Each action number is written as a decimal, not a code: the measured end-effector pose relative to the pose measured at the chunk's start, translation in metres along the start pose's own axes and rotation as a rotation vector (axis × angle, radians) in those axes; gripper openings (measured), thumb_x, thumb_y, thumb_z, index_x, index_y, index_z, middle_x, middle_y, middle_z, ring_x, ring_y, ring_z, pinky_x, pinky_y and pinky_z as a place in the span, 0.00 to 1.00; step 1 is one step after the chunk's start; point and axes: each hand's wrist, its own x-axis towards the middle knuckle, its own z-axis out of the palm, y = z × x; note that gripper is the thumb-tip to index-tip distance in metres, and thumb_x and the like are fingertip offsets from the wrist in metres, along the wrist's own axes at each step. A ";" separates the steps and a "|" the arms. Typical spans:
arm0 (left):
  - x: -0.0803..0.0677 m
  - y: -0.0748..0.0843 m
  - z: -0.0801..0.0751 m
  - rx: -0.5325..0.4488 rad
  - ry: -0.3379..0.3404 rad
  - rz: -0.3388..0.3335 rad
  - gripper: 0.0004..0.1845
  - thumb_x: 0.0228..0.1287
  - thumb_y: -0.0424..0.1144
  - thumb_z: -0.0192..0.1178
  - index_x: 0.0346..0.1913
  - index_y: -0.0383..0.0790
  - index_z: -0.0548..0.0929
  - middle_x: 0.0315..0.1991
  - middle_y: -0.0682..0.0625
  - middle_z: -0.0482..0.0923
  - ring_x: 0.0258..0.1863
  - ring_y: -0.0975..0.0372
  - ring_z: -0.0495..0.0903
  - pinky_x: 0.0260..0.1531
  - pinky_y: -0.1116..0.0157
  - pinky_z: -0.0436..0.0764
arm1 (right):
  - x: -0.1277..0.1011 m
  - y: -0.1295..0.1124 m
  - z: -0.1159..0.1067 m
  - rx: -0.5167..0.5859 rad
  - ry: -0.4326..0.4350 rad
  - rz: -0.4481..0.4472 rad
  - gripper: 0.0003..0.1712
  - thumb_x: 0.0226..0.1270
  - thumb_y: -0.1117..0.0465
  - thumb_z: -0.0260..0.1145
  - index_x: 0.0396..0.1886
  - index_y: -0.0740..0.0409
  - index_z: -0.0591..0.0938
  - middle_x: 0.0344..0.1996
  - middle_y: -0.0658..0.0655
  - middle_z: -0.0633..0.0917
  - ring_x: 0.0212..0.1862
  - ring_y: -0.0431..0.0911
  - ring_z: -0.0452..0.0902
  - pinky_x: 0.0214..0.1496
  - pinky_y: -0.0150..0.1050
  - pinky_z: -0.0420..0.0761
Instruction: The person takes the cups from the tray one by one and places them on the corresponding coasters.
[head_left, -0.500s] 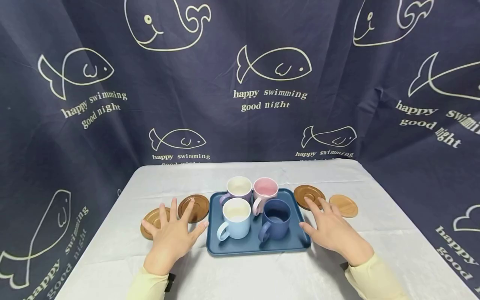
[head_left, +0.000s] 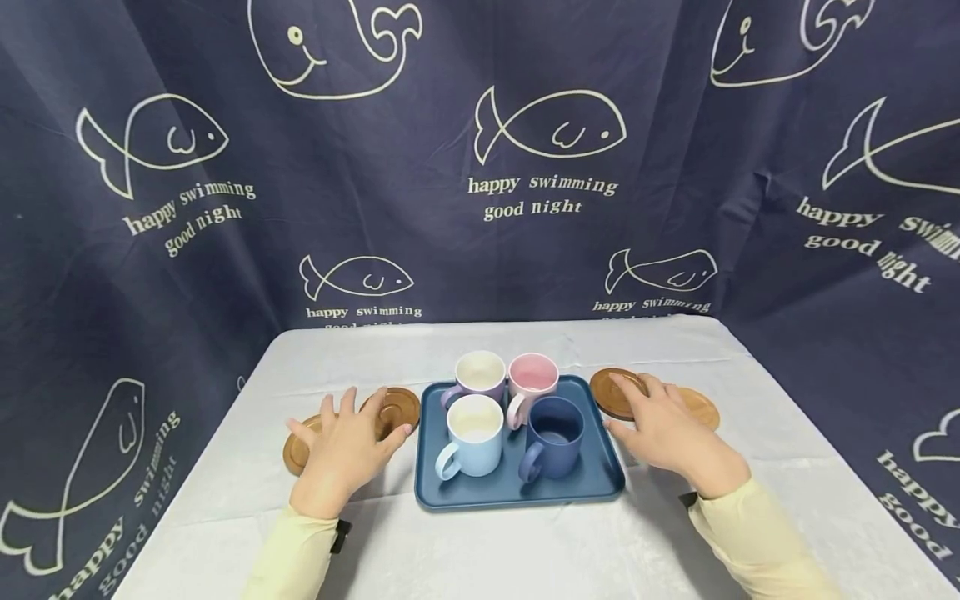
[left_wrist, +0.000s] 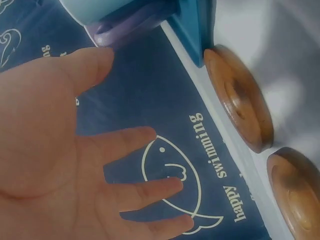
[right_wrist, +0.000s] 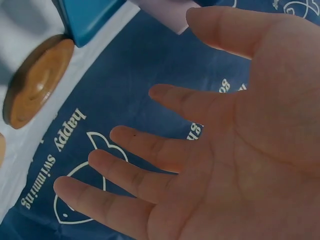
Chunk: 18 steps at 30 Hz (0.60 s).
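Observation:
Over two round brown wooden coasters, one at the outer left [head_left: 295, 452] and one nearer the tray [head_left: 407, 403], my left hand [head_left: 341, 454] is held with spread fingers and nothing in its grasp. On the other side my right hand [head_left: 675, 442] hovers with relaxed fingers over a dark wooden coaster [head_left: 607, 395] and partly hides a lighter one [head_left: 705, 410]. Both palms look bare in the wrist views. Between the hands lies a blue tray [head_left: 592, 475] bearing a light blue mug [head_left: 482, 454], a navy mug [head_left: 561, 454], a purple-and-white mug [head_left: 482, 375] and a pink mug [head_left: 536, 383].
A white cloth [head_left: 480, 550] covers the table. Dark blue curtains [head_left: 420, 208] with fish drawings and lettering hang behind it and along both sides. The tray's left rim lies close to the inner left coaster, its right rim close to the dark right one.
The left hand's fingers have drawn in a little and are less spread. The right hand has shifted slightly, covering more of the lighter coaster. The mugs, tray and coasters stay in place.

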 end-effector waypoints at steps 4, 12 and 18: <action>0.010 0.002 -0.005 -0.004 -0.007 0.007 0.41 0.68 0.66 0.58 0.78 0.49 0.68 0.76 0.27 0.59 0.75 0.25 0.48 0.54 0.15 0.31 | 0.007 -0.001 -0.010 -0.022 0.004 0.002 0.40 0.71 0.45 0.66 0.76 0.58 0.68 0.67 0.80 0.69 0.62 0.80 0.66 0.58 0.76 0.69; 0.029 0.004 -0.010 -0.008 -0.028 0.009 0.40 0.67 0.61 0.61 0.77 0.48 0.69 0.75 0.29 0.61 0.72 0.30 0.56 0.60 0.23 0.52 | 0.021 -0.001 -0.026 -0.020 -0.053 0.016 0.39 0.71 0.45 0.64 0.75 0.58 0.70 0.67 0.80 0.70 0.62 0.79 0.67 0.54 0.74 0.73; 0.042 0.002 -0.011 -0.015 -0.066 0.009 0.41 0.66 0.61 0.61 0.78 0.47 0.68 0.75 0.29 0.60 0.70 0.31 0.61 0.60 0.28 0.60 | 0.029 0.000 -0.038 0.009 -0.074 -0.016 0.38 0.71 0.47 0.63 0.73 0.64 0.71 0.64 0.81 0.73 0.60 0.80 0.69 0.60 0.72 0.70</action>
